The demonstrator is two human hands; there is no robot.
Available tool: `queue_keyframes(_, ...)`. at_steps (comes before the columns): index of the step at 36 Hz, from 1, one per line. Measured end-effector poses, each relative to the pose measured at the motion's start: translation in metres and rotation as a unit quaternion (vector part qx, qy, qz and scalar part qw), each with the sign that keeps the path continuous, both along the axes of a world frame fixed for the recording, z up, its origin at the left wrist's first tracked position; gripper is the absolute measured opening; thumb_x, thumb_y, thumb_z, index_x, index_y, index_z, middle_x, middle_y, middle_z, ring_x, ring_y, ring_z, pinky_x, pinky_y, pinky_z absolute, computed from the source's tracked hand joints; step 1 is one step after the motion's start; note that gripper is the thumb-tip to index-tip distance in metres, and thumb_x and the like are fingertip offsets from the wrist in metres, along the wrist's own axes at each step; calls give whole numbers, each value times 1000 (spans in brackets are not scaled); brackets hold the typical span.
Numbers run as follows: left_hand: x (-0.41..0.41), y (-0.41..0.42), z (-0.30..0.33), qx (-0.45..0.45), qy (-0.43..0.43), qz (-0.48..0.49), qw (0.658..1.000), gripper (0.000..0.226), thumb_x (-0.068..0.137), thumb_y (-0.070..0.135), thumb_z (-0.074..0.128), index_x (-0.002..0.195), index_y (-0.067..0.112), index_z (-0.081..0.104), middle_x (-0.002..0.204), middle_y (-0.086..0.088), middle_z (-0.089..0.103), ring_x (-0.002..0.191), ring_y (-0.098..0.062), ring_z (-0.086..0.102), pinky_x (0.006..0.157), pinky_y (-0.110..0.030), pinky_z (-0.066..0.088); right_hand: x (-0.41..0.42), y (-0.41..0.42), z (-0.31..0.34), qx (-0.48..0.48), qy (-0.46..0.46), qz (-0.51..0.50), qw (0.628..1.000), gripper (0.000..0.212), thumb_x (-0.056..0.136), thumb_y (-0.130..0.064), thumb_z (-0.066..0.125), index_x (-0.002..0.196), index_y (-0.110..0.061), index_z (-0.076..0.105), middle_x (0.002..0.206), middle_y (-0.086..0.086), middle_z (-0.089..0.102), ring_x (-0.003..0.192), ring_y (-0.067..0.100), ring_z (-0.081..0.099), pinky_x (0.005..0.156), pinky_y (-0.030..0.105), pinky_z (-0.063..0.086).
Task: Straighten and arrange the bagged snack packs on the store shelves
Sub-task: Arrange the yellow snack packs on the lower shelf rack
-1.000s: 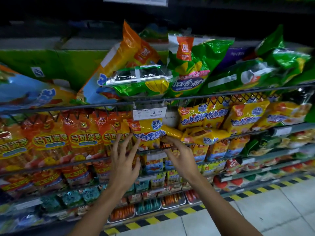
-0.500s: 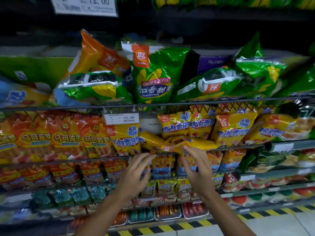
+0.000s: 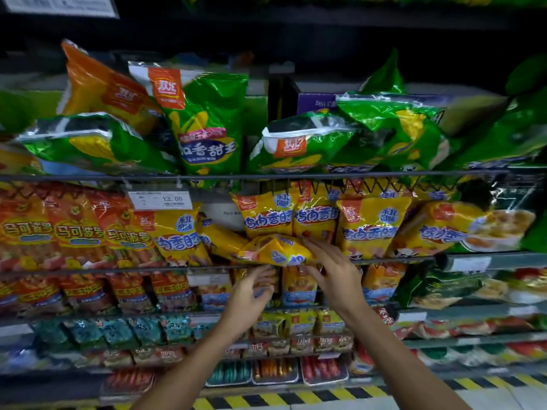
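Note:
A yellow snack pack (image 3: 273,250) lies tipped over on the front rail of the middle wire shelf (image 3: 88,269), in front of upright yellow packs (image 3: 367,226). My right hand (image 3: 333,273) rests on its right end, fingers spread over it. My left hand (image 3: 251,294) is just below its left end with curled fingers; I cannot tell whether it touches the pack. Another yellow pack (image 3: 220,238) lies slanted to the left of it. Green corn packs (image 3: 207,122) lean in a jumble on the shelf above.
Red-orange sausage packs (image 3: 77,229) fill the left of the middle shelf under a price tag (image 3: 161,199). Lower shelves hold small packs and trays (image 3: 275,369). A yellow-black striped strip (image 3: 296,398) runs along the floor at the shelf base.
The view has moved closer and slightly right. My right hand has come down onto the tipped yellow pack's right end, and my left hand has risen toward its lower left edge.

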State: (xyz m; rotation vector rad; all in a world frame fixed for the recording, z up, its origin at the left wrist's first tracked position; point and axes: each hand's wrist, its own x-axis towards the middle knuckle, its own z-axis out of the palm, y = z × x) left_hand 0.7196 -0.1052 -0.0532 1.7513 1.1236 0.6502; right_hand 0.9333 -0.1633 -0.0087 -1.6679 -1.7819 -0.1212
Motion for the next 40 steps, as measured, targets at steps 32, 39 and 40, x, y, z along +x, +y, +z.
queue_keyframes(32,49,6,61,201,-44,63,977,64,94,32,70,153,26,44,140,11,55,122,1,57,105,-18,46,20,13,1,-48,316,-75,945,31,90,-41,70,75,-24,49,58,0,40,54,13,44,57,32,34)
queue_keyframes(39,53,21,65,209,8,69,976,39,94,36,72,131,24,65,115,14,70,104,-2,66,93,-28,57,6,-1,-10,32,335,-140,931,26,91,-32,78,114,-22,72,75,-28,63,69,-6,64,61,15,52)
queue_keyframes(40,53,21,67,212,18,65,975,36,94,38,72,127,23,67,111,15,72,101,-1,67,91,-25,56,5,-3,-12,39,345,-149,926,27,90,-30,78,115,-21,73,73,-30,63,68,-3,66,62,21,55)
